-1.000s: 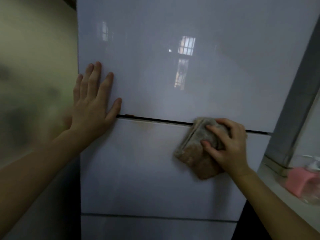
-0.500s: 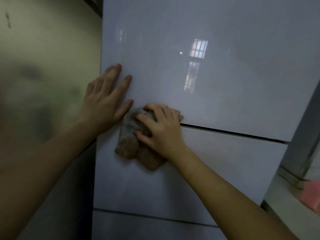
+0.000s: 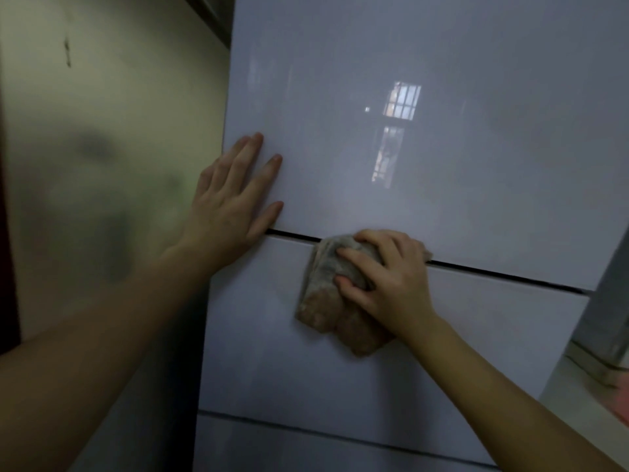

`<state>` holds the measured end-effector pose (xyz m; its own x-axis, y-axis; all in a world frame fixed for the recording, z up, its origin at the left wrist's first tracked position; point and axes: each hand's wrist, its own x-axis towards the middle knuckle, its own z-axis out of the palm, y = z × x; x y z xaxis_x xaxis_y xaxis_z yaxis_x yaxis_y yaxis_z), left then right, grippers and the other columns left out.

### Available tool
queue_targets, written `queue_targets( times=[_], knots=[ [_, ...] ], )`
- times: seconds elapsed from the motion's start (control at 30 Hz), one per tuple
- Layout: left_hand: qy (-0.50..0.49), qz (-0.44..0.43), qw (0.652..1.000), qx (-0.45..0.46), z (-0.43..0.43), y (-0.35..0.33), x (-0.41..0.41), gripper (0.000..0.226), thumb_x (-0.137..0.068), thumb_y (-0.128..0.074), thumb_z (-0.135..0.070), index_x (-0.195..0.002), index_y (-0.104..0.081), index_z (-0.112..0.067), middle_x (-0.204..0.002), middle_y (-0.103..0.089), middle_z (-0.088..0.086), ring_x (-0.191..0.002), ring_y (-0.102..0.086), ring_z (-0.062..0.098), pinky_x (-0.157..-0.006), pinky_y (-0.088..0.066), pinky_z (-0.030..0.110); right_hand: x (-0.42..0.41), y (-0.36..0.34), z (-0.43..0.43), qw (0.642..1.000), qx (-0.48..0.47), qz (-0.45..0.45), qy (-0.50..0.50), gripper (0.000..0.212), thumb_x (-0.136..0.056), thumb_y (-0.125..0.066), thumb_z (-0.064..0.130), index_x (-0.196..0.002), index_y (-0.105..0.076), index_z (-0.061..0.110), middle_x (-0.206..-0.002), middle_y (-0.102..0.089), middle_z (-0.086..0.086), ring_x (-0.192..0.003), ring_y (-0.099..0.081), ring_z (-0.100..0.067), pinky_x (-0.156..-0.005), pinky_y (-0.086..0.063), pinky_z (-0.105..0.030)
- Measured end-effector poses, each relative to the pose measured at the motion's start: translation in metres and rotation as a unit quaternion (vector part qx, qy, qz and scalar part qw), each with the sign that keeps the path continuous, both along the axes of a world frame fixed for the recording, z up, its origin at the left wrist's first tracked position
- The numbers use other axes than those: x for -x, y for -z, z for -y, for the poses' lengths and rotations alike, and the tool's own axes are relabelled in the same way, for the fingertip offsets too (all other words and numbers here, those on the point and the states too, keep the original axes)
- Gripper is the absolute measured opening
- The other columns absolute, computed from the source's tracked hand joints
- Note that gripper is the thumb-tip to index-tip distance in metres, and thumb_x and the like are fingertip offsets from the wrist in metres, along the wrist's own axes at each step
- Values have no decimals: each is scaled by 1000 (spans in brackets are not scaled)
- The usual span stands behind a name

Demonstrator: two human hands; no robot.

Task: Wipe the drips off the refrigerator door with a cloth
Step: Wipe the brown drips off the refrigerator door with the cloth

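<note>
Grips folded cloth [image 3: 323, 301] in right hand [image 3: 388, 284], fingers curled, across the bottom edge of the refrigerator door [image 3: 442, 148]. Presses left hand [image 3: 231, 206] flat, fingers spread, at its lower left corner.

Dim, cool, greyish light all round. On the left, a pale yellow-green wall [image 3: 136, 114], smudged with soft dark blotches through its middle and marked near the top by a small dark streak [image 3: 67, 53]. At the far left edge, a narrow dark reddish strip [image 3: 7, 250]; above, slanting toward the upper corner, a dark band of trim [image 3: 209, 18]. On the right, a grey upright frame [image 3: 612, 294] rising from a pale ledge [image 3: 575, 390], with something pink [image 3: 621, 408] — too blurred to name — at the ledge's lower end. Brightest spot: a barred window reflection [image 3: 402, 103] in the gloss of the refrigerator door [image 3: 476, 199], a narrow lit strip [image 3: 386, 155] just beneath it.
</note>
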<state>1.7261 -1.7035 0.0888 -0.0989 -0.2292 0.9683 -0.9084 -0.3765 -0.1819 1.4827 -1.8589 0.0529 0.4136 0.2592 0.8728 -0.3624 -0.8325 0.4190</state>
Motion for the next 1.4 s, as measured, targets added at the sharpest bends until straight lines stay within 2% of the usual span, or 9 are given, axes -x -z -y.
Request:
queue_targets(
  times=[0.17,0.27,0.43,0.63,0.77,0.97,1.07,1.27,1.4],
  knots=[
    [2,-3,1000,-2,-1,0,3,58,-102,-43,-46,-152,-39,-16,-162,-30,17,-149,-30,33,-115,-32,46,-46,-5,-30,1000,-11,-13,-19,34,-82,-78,42,-111,-76,23,-120,-69,-7,-107,-60,-31,-87,-43,-42],
    [1,-7,1000,-5,-1,0,4,59,-102,-42,-45,-153,-38,-16,-162,-29,18,-150,-28,33,-116,-30,47,-43,-4,-28,999,-12,-12,-27,34,-84,-76,43,-111,-76,23,-120,-68,-7,-107,-61,-31,-88,-44,-42],
    [6,-4,1000,9,2,3,6,56,-103,-45,-41,-152,-39,-13,-161,-30,19,-150,-30,35,-117,-32,48,31,4,19,1000,-21,0,-2,36,-89,-74,45,-116,-76,22,-122,-68,-10,-106,-62,-33,-90,-47,-45],
    [24,-14,1000,8,2,4,6,58,-102,-48,-38,-153,-38,-13,-162,-28,19,-149,-29,39,-117,-30,50,165,21,88,993,-75,52,77,40,-93,-66,44,-122,-65,17,-127,-57,-16,-112,-57,-34,-103,-40,-42],
    [35,-45,998,19,9,5,14,58,-101,-47,-38,-151,-39,-10,-162,-27,20,-149,-27,41,-119,-27,53,194,26,101,986,-102,99,93,39,-91,-66,40,-119,-64,14,-125,-55,-18,-112,-53,-34,-96,-43,-50],
    [36,-48,998,-1,3,2,12,58,-100,-50,-38,-150,-40,-10,-160,-27,18,-149,-27,41,-119,-27,53,171,16,91,986,-109,106,69,38,-90,-70,39,-114,-70,10,-124,-56,-16,-111,-53,-35,-99,-39,-43],
    [30,-36,999,-12,-3,-2,10,56,-100,-54,-37,-148,-44,-10,-158,-33,22,-146,-32,42,-115,-31,51,141,-3,75,989,-105,99,43,37,-89,-73,38,-113,-72,10,-124,-57,-15,-112,-53,-33,-101,-36,-37],
    [18,-8,999,-45,-16,-11,2,53,-98,-60,-33,-144,-52,-9,-153,-42,25,-142,-41,39,-110,-40,48,47,-26,26,995,-87,40,-14,34,-88,-78,40,-112,-77,16,-124,-60,-11,-111,-58,-33,-94,-44,-47],
    [6,7,999,-48,-20,-22,3,45,-98,-61,-34,-136,-60,-11,-148,-49,24,-136,-48,38,-105,-47,47,-33,-28,-15,997,-49,-41,-49,32,-91,-73,41,-116,-75,21,-123,-68,-12,-109,-62,-36,-91,-47,-47]
  ],
)
